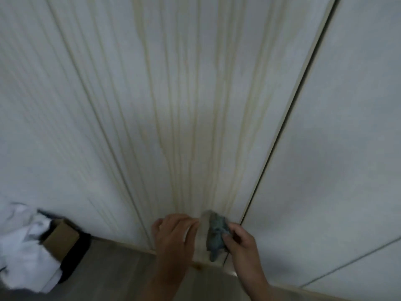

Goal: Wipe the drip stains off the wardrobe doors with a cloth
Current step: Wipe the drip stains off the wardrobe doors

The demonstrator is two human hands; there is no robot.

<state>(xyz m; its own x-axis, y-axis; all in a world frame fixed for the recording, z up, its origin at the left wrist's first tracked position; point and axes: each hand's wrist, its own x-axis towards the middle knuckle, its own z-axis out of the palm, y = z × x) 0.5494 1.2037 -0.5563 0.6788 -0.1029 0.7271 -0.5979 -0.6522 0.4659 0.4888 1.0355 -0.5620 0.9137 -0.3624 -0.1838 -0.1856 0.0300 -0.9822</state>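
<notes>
- The right hand (240, 242) grips the blue-grey cloth (217, 233), bunched into a wad between curled fingers and thumb. A wad like this probably gives a firm pad to press with, rather than a loose sheet that would slide.
- The left hand (173, 232) lies just beside it, palm towards the door and fingers reaching to a pale, blurred strip at the cloth's upper edge. I cannot tell whether they pinch it or only touch it. It looks as if this hand is helping to fold or settle the cloth before a stroke.
- Both forearms come up from the lower edge of the view and the wrists are close together, low down near the foot of the door.
- The cloth sits against the bottom of the middle wardrobe door (173, 105), where the drip stains (195, 148) run together. The yellowish streaks run the full visible height above it, so by my reading most of the wiping is not yet done.
- Just right of the cloth a dark seam (293, 105) divides this door from the neighbouring door (347, 127), which shows no streaks.
- Below is the grey floor (130, 276). Well to the left lie crumpled white fabric (21, 246) and a cardboard box (60, 237).
</notes>
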